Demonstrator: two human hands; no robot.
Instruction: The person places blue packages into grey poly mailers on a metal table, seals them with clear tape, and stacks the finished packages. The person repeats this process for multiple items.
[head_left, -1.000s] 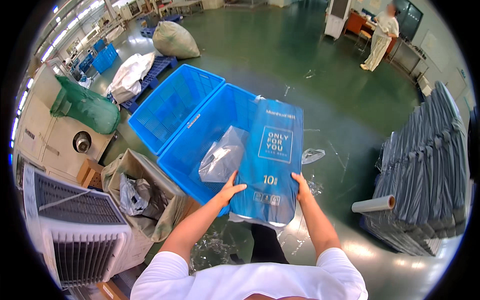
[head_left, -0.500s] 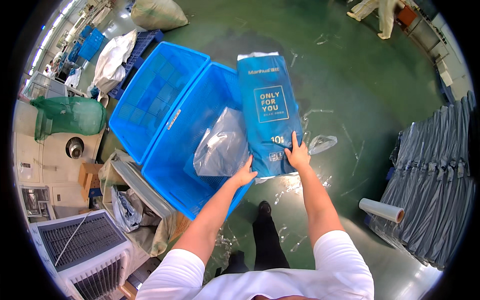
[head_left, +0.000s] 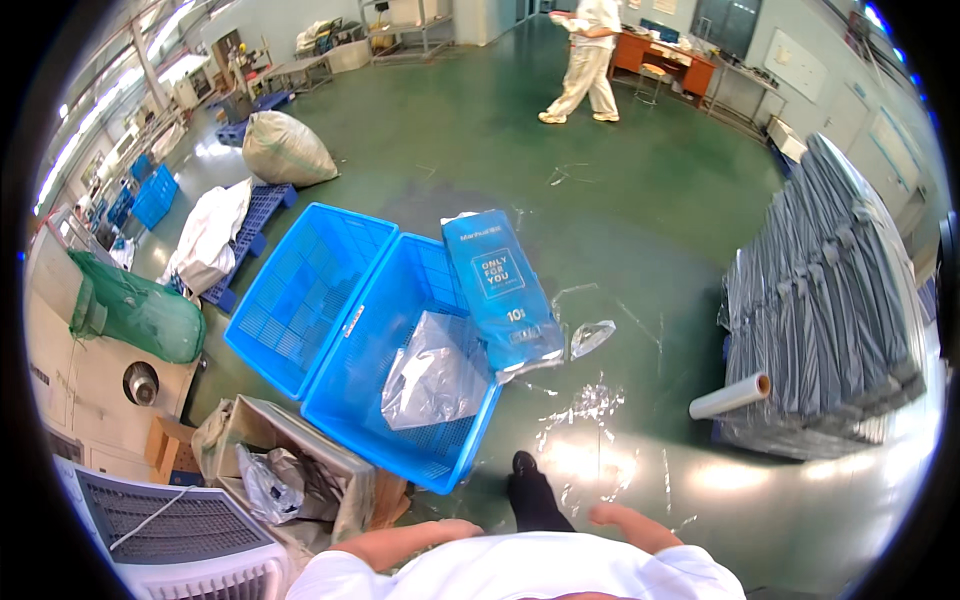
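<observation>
Both hands are drawn back close to my body and hold nothing that I can see. My left hand is low at the front of my white shirt, below the near blue plastic basket. My right hand is over the floor to the right of my shoe; the fingers of both are too small and hidden to read. A flat blue printed package lies tilted over the basket's right edge, hiding part of the rim. Inside the basket is a crumpled clear plastic bag.
A second blue basket stands against the first on the left. Plastic scraps litter the green floor. Stacked grey wrapped bundles and a film roll are at right. An air cooler is at lower left. Another person walks far ahead.
Both hands have let go of the blue package and pulled back toward my body. The package now rests on the basket's edge. My view has tilted up, showing more of the room.
</observation>
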